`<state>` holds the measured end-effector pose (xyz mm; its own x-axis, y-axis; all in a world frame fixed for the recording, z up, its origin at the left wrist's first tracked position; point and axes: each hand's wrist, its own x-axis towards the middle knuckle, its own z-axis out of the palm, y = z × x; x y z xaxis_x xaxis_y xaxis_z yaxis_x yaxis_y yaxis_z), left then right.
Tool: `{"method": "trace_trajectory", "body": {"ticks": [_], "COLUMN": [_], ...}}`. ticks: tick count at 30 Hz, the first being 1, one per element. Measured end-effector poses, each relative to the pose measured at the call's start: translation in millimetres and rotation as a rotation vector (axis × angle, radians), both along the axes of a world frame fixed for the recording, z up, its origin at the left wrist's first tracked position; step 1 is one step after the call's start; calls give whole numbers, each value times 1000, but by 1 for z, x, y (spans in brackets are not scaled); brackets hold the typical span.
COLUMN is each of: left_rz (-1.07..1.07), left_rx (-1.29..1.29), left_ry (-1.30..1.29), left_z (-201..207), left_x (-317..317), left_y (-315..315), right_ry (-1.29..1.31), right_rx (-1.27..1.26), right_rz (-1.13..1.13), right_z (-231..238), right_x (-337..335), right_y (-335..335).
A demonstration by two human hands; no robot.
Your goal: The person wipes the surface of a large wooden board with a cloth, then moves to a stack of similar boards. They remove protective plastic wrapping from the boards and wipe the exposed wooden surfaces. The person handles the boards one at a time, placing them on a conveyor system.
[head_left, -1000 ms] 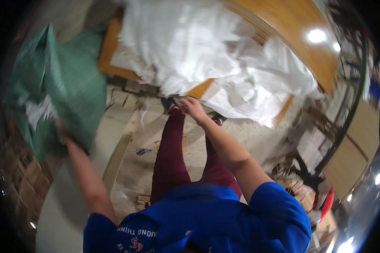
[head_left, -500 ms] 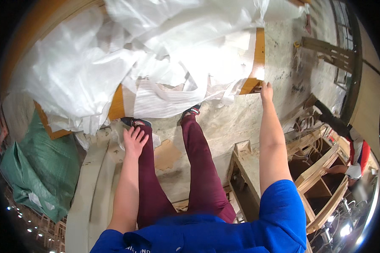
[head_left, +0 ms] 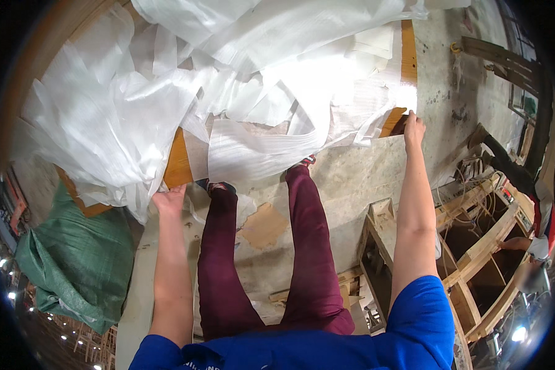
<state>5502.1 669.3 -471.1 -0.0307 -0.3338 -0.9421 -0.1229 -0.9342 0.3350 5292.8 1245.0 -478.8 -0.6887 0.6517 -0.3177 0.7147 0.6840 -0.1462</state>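
We are gripping the wood (head_left: 178,161) with left hand (head_left: 169,198) and right hand (head_left: 415,129); white wrap (head_left: 259,151) is lying between.

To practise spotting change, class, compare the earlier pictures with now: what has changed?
The left hand has left the green sack and moved right to the left wooden corner, its grip partly hidden. The right hand has moved right, from near the shoes, to hold the right wooden corner. The white wrap still covers much of the wood.
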Motion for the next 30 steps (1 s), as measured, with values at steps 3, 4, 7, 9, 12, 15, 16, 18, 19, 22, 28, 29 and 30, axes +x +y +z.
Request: {"method": "trace_trajectory", "body": {"ticks": [3,4,7,9,12,15,16,18,19,22,28,29,30], "left_rz": [-59,-30,-110,-70,-67,-38,-6,-24,-70,-88,-113,-129,-109], "left_rx": [-22,-19,-105,-302,-281,-234,-260,-255,-234,-238,-279,-287,-288], "left_ry": [-33,-42,-16,-74,-157,-207,-198,-136,-99,-55,-137,-179,-199], "left_z": [-1,-5,1,8,1,7,8,11,22,52,128,145,160], "left_x": [12,21,42,60,79,80,90,90,90,91,108,104,97], "left_y": [-8,-14,-33,-61,-81,-89,-89,-83,-80,-65,-37,-30,-21], "right_ry": [7,-3,9,6,263,312,323,329,307,86,-762,-801,-560], "right_rx": [-109,-135,-309,-483,-710,-1224,-1331,-1465,-1488,-1529,-1086,-1031,-1015], "right_rz": [-64,-48,-212,-609,-1076,-1234,-1236,-1162,-1099,-1133,-71,65,87], "right_z": [5,8,14,18,25,22,26,35,43,79,194,210,214], "right_x": [48,58,134,171,202,228,226,225,233,243,173,154,134], "right_y": [9,10,2,-19,-27,-80,-100,-131,-141,-164,-191,-191,-182]}}
